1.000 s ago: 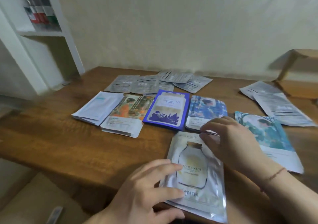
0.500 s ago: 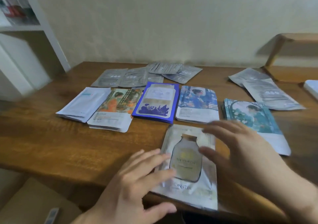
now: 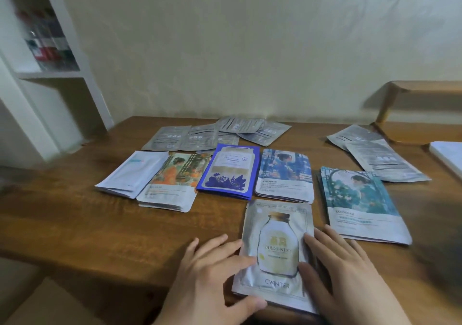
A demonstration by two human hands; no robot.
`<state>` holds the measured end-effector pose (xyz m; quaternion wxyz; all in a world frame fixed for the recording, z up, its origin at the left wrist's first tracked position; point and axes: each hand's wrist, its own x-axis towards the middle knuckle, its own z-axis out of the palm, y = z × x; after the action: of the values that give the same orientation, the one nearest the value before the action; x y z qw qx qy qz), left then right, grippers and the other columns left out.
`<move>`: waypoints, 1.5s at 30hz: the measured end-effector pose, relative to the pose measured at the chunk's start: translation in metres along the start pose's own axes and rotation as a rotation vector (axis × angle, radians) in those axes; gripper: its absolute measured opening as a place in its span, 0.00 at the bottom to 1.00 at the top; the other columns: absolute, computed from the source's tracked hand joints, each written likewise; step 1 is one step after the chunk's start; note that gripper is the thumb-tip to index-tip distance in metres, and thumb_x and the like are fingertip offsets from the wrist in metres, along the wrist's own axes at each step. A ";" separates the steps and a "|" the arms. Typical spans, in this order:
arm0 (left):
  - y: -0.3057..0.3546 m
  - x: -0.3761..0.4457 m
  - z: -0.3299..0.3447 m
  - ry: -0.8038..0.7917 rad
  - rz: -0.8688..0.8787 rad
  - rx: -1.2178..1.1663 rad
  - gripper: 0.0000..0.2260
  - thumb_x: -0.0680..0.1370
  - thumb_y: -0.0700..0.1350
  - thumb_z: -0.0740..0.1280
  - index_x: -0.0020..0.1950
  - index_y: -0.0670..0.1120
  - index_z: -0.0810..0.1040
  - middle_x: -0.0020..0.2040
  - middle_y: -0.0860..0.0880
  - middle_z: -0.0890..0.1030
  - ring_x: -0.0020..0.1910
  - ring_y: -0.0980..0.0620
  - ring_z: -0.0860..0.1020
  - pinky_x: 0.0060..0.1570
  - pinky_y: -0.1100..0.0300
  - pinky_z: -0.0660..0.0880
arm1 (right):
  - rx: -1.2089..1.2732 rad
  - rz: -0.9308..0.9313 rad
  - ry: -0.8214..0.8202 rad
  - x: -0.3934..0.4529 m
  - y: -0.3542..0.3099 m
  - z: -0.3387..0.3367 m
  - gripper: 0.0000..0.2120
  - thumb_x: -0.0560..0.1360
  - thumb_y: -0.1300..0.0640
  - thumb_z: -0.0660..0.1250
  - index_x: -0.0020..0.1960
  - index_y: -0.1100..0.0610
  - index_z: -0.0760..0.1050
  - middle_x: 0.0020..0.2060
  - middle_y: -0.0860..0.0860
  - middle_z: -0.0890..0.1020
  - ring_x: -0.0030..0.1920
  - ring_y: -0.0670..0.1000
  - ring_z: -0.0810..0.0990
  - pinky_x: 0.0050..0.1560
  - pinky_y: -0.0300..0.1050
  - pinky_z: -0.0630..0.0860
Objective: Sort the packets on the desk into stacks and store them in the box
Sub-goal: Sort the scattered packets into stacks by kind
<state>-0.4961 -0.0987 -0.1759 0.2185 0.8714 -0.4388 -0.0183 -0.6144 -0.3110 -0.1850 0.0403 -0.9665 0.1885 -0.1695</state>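
Where the desk (image 3: 75,224) meets its near edge lies one bird's-nest packet stack (image 3: 276,252), long axis near-to-far, print upright toward the viewer. Left hand (image 3: 212,272) and right hand (image 3: 342,274): fingers extended, resting on its two sides. Farther back: five sorted stacks in a row; two scattered groups of grey packets (image 3: 215,134), count unclear.

**Both hands low at the near edge**

The left hand (image 3: 212,272) lies palm down, fingers straight and spread, pointing right, thumb nearest. The right hand (image 3: 342,269) lies flat just beside it, fingers straight and pointing far-left, forearm running off to the near right.
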 end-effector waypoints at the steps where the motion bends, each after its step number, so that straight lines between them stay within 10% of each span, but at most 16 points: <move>1: -0.001 -0.002 0.003 0.002 0.000 0.018 0.29 0.64 0.77 0.59 0.64 0.74 0.70 0.67 0.75 0.62 0.72 0.73 0.52 0.74 0.53 0.49 | -0.005 -0.027 0.004 -0.001 0.002 0.004 0.34 0.79 0.35 0.44 0.54 0.53 0.84 0.55 0.52 0.85 0.56 0.56 0.83 0.50 0.59 0.79; 5: -0.006 -0.002 0.008 -0.006 0.029 0.048 0.21 0.76 0.73 0.48 0.59 0.69 0.73 0.59 0.66 0.79 0.61 0.62 0.77 0.52 0.50 0.78 | 0.281 -0.060 0.011 -0.004 -0.003 -0.004 0.33 0.77 0.31 0.49 0.59 0.53 0.81 0.65 0.56 0.78 0.62 0.52 0.78 0.58 0.43 0.77; 10: -0.011 -0.006 0.007 -0.283 -0.002 0.001 0.25 0.78 0.68 0.34 0.61 0.71 0.67 0.63 0.73 0.71 0.67 0.66 0.70 0.69 0.58 0.57 | 0.368 -0.265 -0.094 0.002 -0.008 0.031 0.18 0.80 0.36 0.45 0.62 0.38 0.68 0.72 0.33 0.60 0.75 0.35 0.53 0.70 0.34 0.52; 13: -0.058 0.006 0.025 -0.311 0.102 0.138 0.29 0.83 0.59 0.34 0.55 0.69 0.76 0.63 0.69 0.69 0.56 0.68 0.68 0.63 0.62 0.62 | 0.395 -0.413 -0.096 0.009 0.002 0.066 0.18 0.80 0.34 0.43 0.64 0.34 0.64 0.74 0.28 0.51 0.66 0.37 0.74 0.71 0.26 0.47; 15: -0.069 0.030 -0.002 -0.450 0.004 0.159 0.20 0.79 0.69 0.41 0.68 0.76 0.61 0.72 0.74 0.59 0.64 0.70 0.65 0.64 0.61 0.66 | 0.300 -0.428 0.108 0.049 -0.004 0.034 0.18 0.81 0.36 0.45 0.69 0.33 0.59 0.74 0.29 0.55 0.66 0.34 0.71 0.69 0.24 0.49; 16: -0.076 0.041 -0.020 -0.351 0.123 0.130 0.19 0.74 0.75 0.44 0.65 0.81 0.54 0.69 0.80 0.53 0.68 0.68 0.62 0.70 0.59 0.64 | 0.279 -0.471 0.200 0.076 -0.008 0.010 0.19 0.80 0.35 0.48 0.71 0.32 0.58 0.71 0.29 0.62 0.65 0.32 0.70 0.68 0.24 0.53; 20: -0.079 0.099 -0.107 0.400 0.217 0.115 0.21 0.76 0.66 0.60 0.64 0.59 0.77 0.64 0.63 0.76 0.63 0.63 0.73 0.63 0.59 0.73 | 0.366 -0.417 0.156 0.166 -0.060 -0.058 0.19 0.71 0.31 0.62 0.57 0.37 0.76 0.48 0.28 0.77 0.47 0.36 0.78 0.41 0.34 0.78; 27: -0.232 0.232 -0.171 0.017 -0.533 0.193 0.20 0.77 0.54 0.69 0.67 0.51 0.76 0.67 0.50 0.76 0.66 0.49 0.72 0.61 0.57 0.68 | 0.143 -0.501 -0.196 0.348 -0.155 0.022 0.19 0.76 0.44 0.66 0.64 0.47 0.75 0.60 0.47 0.80 0.59 0.52 0.79 0.59 0.49 0.77; 37: -0.313 0.239 -0.148 0.018 -0.546 0.026 0.16 0.79 0.38 0.63 0.60 0.53 0.82 0.63 0.52 0.80 0.60 0.50 0.78 0.58 0.55 0.78 | -0.115 -0.777 -0.328 0.410 -0.242 0.102 0.20 0.76 0.38 0.62 0.57 0.52 0.76 0.55 0.55 0.80 0.50 0.57 0.78 0.43 0.46 0.71; 45: -0.316 0.220 -0.146 0.346 -0.588 -0.347 0.14 0.79 0.39 0.65 0.62 0.52 0.80 0.61 0.52 0.81 0.58 0.55 0.77 0.60 0.59 0.74 | -0.439 -1.055 -0.126 0.404 -0.264 0.096 0.12 0.81 0.56 0.59 0.61 0.58 0.75 0.55 0.58 0.81 0.54 0.60 0.80 0.42 0.49 0.74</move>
<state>-0.0893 -0.0520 -0.1342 0.4191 0.9004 -0.1169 -0.0067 -0.1369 -0.2178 -0.1110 -0.2401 -0.9238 -0.2910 -0.0656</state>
